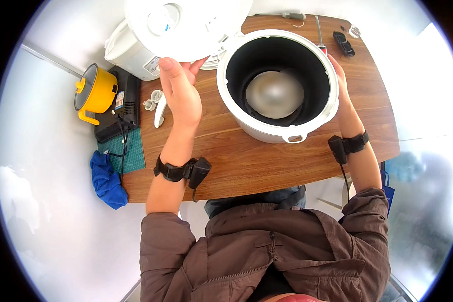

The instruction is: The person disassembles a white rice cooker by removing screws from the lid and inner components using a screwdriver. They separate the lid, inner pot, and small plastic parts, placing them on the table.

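A white rice cooker body [259, 128] stands on the table with its top uncovered. Its black inside holds no inner pot, and a round metal heating plate [275, 94] shows at the bottom. The round white lid [196, 35] is raised at the left, beside the cooker's hinge side. My left hand [182, 90] grips the lid's near edge, thumb at the rim and fingers partly behind it. Around the cooker's right side wraps my right hand [338, 75], its fingertips largely hidden behind the wall.
Left of the lid are a white appliance [136, 53], a yellow pot [99, 89] on a black device [131, 95], a white curved handle [160, 111], a green mat [135, 156] and a blue cloth [107, 181]. Screwdrivers [294, 16] and a black part [343, 44] lie at the far side.
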{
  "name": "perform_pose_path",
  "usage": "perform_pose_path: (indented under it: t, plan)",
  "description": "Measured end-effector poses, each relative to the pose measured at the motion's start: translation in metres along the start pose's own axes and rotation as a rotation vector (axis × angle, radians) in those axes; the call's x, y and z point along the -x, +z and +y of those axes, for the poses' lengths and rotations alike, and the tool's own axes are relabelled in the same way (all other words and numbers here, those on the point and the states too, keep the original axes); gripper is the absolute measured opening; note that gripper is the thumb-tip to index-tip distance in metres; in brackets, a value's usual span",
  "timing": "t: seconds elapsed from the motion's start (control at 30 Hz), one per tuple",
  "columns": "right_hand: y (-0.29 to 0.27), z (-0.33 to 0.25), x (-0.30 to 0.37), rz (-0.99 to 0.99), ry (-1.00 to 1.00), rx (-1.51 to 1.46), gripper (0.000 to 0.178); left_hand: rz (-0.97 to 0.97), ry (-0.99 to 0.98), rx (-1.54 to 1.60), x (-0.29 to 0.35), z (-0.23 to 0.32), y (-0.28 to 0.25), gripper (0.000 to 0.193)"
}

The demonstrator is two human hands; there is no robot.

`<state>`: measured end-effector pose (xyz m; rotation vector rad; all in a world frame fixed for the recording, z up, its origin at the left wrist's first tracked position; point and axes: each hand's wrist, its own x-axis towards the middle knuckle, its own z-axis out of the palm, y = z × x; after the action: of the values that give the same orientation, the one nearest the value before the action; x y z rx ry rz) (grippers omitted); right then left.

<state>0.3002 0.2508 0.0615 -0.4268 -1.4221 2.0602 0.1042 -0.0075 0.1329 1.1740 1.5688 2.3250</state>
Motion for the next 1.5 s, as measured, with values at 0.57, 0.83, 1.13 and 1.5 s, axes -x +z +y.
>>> perform_pose_path:
  t: [0.57, 0.83, 1.13, 1.5]
  plan:
    - [-0.056, 0.066, -0.01, 0.016, 0.179, -0.183, 0.043, -0.165, -0.241, 0.694, 0.004, -0.016, 0.036, 0.13]
    - [-0.018, 0.04, 0.0, 0.04, 0.055, 0.112, 0.033, -0.046, -0.222, 0.233, -0.023, -0.029, 0.031, 0.125]
    - [-0.01, 0.039, -0.002, -0.011, 0.014, 0.213, 0.031, -0.091, -0.26, 0.323, -0.038, -0.04, 0.022, 0.118]
    - [-0.015, 0.044, -0.004, -0.047, 0.055, 0.191, 0.035, -0.2, -0.33, 0.394, -0.039, -0.044, 0.012, 0.12]
